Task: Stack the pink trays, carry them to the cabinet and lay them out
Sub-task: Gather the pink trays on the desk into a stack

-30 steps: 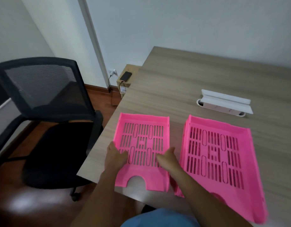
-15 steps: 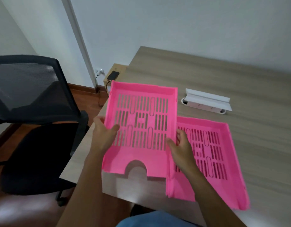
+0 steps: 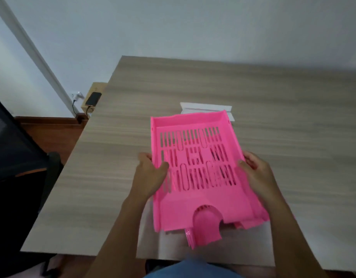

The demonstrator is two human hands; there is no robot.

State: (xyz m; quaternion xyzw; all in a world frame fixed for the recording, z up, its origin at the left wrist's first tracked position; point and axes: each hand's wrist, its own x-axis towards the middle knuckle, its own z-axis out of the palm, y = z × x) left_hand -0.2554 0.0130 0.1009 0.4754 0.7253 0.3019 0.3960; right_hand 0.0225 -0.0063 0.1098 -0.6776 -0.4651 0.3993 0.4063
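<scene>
A pink slotted tray (image 3: 195, 163) sits over the second pink tray (image 3: 206, 229), which is almost wholly hidden; only its front lip shows below the upper one's notch. My left hand (image 3: 151, 173) grips the upper tray's left wall, thumb inside. At the right wall my right hand (image 3: 257, 171) holds on in the same way. Both trays are over the wooden table (image 3: 283, 117), near its front edge. Whether the upper tray is fully seated in the lower one I cannot tell.
A white power strip box (image 3: 205, 108) lies just behind the trays. A black mesh office chair (image 3: 16, 157) stands left of the table. A phone (image 3: 93, 98) lies on a small wooden stand by the wall, plugged in. The wall runs behind the table.
The left tray was lifted off the table and carried right, over the other tray. My right hand shifted from the tray's inner edge to its right wall.
</scene>
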